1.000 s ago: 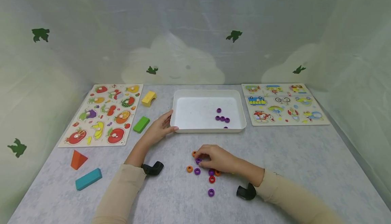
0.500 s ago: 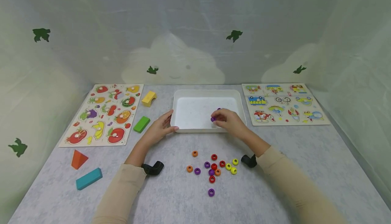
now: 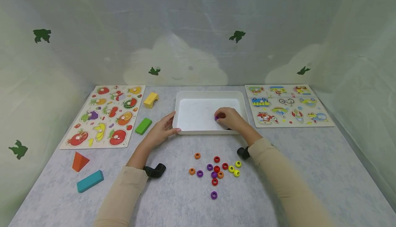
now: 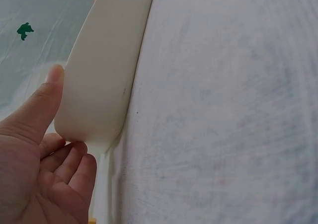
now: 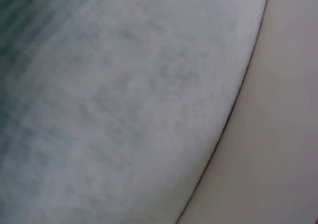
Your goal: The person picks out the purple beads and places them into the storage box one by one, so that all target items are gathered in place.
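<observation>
Had loose beads [image 3: 217, 169] scattered at near centre! Gripped the white tray [image 3: 198, 132] by its near left corner, clamping thumb and fingers of the left hand [image 3: 159, 130] on it! Pinched a purple bead [image 3: 216, 118] between fingertips of the right hand [image 3: 231, 119], inside the tray, just right of middle!

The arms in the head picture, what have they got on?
Both are in long, plain beige sleeves: the left sleeve and the right sleeve have a few creases. By each wrist there's a small black piece: the left piece is bent like an elbow, the right piece looks stubby. No gloves or cables show.
</observation>
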Demonstrator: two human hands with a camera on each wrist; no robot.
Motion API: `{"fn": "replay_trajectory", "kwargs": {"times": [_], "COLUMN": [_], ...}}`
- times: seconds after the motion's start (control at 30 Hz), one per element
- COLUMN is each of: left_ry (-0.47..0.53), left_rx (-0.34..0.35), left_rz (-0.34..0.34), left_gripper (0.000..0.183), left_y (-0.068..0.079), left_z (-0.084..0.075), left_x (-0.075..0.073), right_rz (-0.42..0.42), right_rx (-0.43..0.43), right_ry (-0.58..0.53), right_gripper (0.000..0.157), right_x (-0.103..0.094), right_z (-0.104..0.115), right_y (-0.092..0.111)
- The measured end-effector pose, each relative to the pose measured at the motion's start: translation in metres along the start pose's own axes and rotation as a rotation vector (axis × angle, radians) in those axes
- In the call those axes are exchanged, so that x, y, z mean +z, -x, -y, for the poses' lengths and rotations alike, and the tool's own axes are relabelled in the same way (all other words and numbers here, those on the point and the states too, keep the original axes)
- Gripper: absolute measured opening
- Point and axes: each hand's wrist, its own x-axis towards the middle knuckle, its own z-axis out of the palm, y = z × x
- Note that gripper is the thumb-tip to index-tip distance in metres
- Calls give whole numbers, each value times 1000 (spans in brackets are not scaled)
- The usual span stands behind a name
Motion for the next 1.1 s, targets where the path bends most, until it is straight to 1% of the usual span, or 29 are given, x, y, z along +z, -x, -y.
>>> {"fn": "replay_trajectory", "kwargs": {"times": [0.07, 0.13, 0.2, 0.27, 0.33, 0.4, 0.53, 0.63, 0.7, 0.83, 0.97, 1.03, 1.1], "left_ry": [-9, -16, -21, -23, -22, -22, -16, -13, -15, -13, -6, -7, -10], "left_rx": [0, 2, 7, 11, 8, 12, 13, 13, 10, 0, 7, 16, 17], "left_rz": [0, -2, -3, -5, -7, -6, -6, -2, 0, -6, -5, -1, 0], "left_gripper": [74, 77, 79, 81, 81, 81, 81, 81, 81, 80, 79, 79, 79], "left_y": [-1, -5, -8, -11, -12, -12, -12, -12, -11, -10, -10, -10, -10], "left_z": [3, 12, 22, 30, 31, 31, 30, 30, 30, 31, 31, 30, 30], "left_x": [0, 0, 0, 0, 1, 0, 0, 0, -1, -1, -1, -1, -1], "right_rz": [5, -7, -23, -40, -43, -26, 51, 123, 174, 284, 391, 433, 459], "right_rx": [14, 29, 8, -42, -127, -201, -326, -376, -383, -349, -339, -354, -373], "right_ry": [2, 6, 2, -18, -38, -59, -102, -123, -128, -119, -133, -142, -135], "right_gripper": [17, 21, 26, 31, 34, 36, 39, 38, 38, 33, 28, 25, 23], "right_x": [-1, -1, -4, -7, -10, -12, -8, 0, 7, 21, 32, 36, 39], "right_z": [2, 4, 7, 12, 16, 21, 30, 34, 36, 36, 35, 35, 35], "right_y": [1, 2, 7, 15, 25, 38, 63, 80, 89, 101, 106, 106, 107]}}
